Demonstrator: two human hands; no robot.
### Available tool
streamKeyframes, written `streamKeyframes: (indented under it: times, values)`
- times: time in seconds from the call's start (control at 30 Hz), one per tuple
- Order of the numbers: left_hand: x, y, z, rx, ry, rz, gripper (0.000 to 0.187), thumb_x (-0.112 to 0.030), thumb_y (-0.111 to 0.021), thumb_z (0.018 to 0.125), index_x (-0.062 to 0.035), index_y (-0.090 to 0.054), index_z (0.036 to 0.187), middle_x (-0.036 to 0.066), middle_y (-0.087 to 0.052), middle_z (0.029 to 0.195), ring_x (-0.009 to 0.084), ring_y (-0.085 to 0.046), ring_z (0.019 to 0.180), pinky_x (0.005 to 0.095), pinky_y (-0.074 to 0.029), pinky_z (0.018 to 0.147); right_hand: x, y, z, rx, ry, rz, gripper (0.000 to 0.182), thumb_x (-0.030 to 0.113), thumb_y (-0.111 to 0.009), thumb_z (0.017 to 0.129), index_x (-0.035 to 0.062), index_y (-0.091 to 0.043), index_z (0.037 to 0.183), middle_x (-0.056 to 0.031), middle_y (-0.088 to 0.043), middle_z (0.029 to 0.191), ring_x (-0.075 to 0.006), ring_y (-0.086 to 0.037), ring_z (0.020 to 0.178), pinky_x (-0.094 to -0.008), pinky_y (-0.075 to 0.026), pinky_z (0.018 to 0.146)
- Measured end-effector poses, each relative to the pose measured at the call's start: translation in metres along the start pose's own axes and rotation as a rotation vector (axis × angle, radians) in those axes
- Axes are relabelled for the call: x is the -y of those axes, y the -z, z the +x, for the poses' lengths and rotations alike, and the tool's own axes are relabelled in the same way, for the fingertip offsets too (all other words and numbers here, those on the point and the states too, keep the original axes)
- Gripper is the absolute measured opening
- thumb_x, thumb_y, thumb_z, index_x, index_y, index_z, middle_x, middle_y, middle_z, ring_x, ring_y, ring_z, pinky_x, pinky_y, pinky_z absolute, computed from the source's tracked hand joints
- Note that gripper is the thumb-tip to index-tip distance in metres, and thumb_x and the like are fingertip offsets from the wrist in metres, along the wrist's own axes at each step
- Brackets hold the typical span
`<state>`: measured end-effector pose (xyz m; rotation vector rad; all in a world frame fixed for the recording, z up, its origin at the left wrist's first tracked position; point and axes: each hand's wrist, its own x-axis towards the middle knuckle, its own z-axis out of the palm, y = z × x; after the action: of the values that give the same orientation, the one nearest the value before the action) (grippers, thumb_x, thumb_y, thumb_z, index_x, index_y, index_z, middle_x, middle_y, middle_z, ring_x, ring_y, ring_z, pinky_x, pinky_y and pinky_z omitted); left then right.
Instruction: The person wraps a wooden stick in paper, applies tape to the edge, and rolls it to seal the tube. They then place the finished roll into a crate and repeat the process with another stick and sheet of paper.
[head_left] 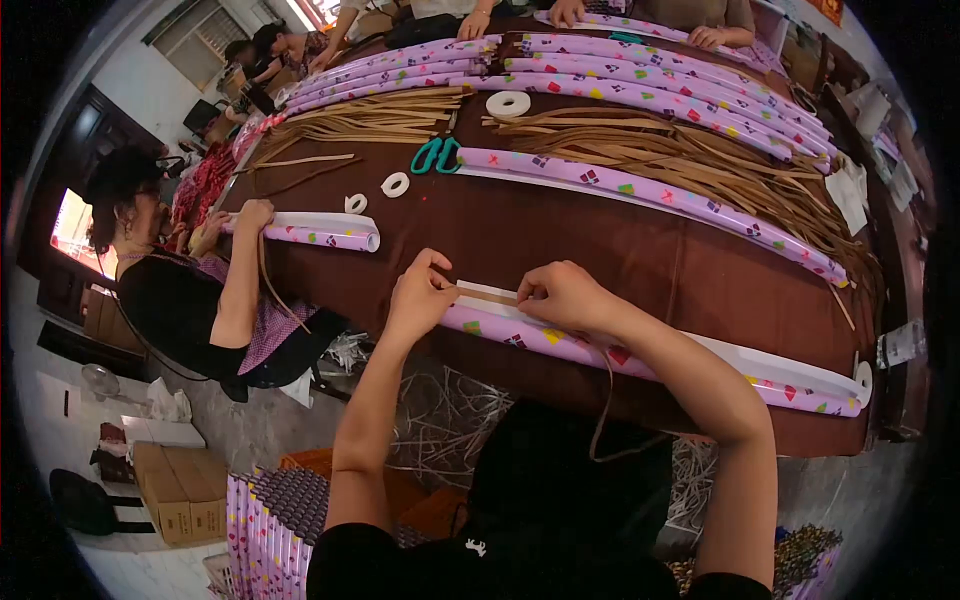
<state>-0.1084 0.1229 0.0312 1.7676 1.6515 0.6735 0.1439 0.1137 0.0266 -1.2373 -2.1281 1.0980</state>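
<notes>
A long purple patterned roll (520, 335) lies along the near edge of the brown table, its white edge strip facing up. At its left end my left hand (425, 295) pinches a thin tan strip against the white edge. My right hand (565, 297) is a little to the right, fingers pinched on the same strip, which runs between both hands. The strip's loose part (603, 410) hangs down over the front of the roll. A white tape roll (862, 377) stands at the right end of the purple roll.
Another purple roll (650, 197), teal scissors (436, 156), tape rolls (396, 184) and bundles of brown strips (640, 143) lie beyond. A co-worker (170, 265) handles a shorter roll (330, 230) at left. Others' hands (708, 37) are at the far side.
</notes>
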Motion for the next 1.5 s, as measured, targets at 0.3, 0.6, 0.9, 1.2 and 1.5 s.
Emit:
streamKeyframes:
  times: [0.3, 0.6, 0.9, 1.2, 1.5]
  values:
    - [-0.013, 0.002, -0.006, -0.045, -0.002, 0.111, 0.037, -0.007, -0.074, 0.071, -0.0075, -0.055, 0.103, 0.008, -0.067, 0.080, 0.0277, -0.065, 0.077, 0.0394, -0.049, 0.071, -0.001, 0.000, 0.000, 0.010, 0.012, 0.016, 0.021, 0.015, -0.069, 0.074, 0.0024, -0.074, 0.090, -0.0173, -0.071, 0.083, -0.0308, -0.070, 0.081, -0.0392, -0.054, 0.077]
    - [-0.052, -0.037, -0.053, -0.115, -0.681, 0.350, 0.014, -0.009, -0.060, 0.086, -0.0035, -0.060, 0.098, 0.014, -0.062, 0.100, 0.0322, -0.058, 0.094, 0.0425, -0.047, 0.084, -0.001, 0.000, 0.000, -0.011, 0.024, 0.008, 0.020, 0.014, -0.068, 0.075, 0.0033, -0.074, 0.090, -0.0177, -0.071, 0.083, -0.0324, -0.070, 0.081, -0.0404, -0.054, 0.078]
    - [-0.043, -0.068, -0.062, -0.209, -0.665, 0.381, 0.021, -0.015, -0.059, 0.089, -0.0006, -0.058, 0.103, 0.015, -0.061, 0.104, 0.0325, -0.059, 0.098, 0.0431, -0.047, 0.085, -0.001, 0.003, -0.009, -0.095, 0.137, -0.122, 0.031, 0.014, -0.072, 0.075, 0.0025, -0.061, 0.102, -0.0150, -0.068, 0.074, -0.0273, -0.067, 0.068, -0.0376, -0.051, 0.061]
    - [-0.040, -0.069, -0.065, -0.192, -0.686, 0.433, 0.024, -0.016, -0.061, 0.088, -0.0036, -0.063, 0.108, 0.013, -0.061, 0.109, 0.0312, -0.059, 0.101, 0.0433, -0.047, 0.088, 0.009, 0.036, -0.066, 0.016, -0.271, 0.336, 0.032, 0.008, -0.070, 0.087, 0.0021, -0.046, 0.107, -0.0100, -0.066, 0.070, -0.0123, -0.060, 0.059, -0.0286, -0.045, 0.051]
    - [-0.039, -0.071, -0.066, -0.215, -0.692, 0.424, 0.024, -0.016, -0.062, 0.087, -0.0047, -0.064, 0.108, 0.013, -0.061, 0.111, 0.0320, -0.058, 0.102, 0.0441, -0.047, 0.088, -0.009, 0.061, -0.158, -0.298, -0.495, 0.124, 0.033, 0.011, -0.074, 0.084, 0.0054, -0.049, 0.104, -0.0095, -0.059, 0.062, -0.0149, -0.055, 0.057, -0.0337, -0.042, 0.061]
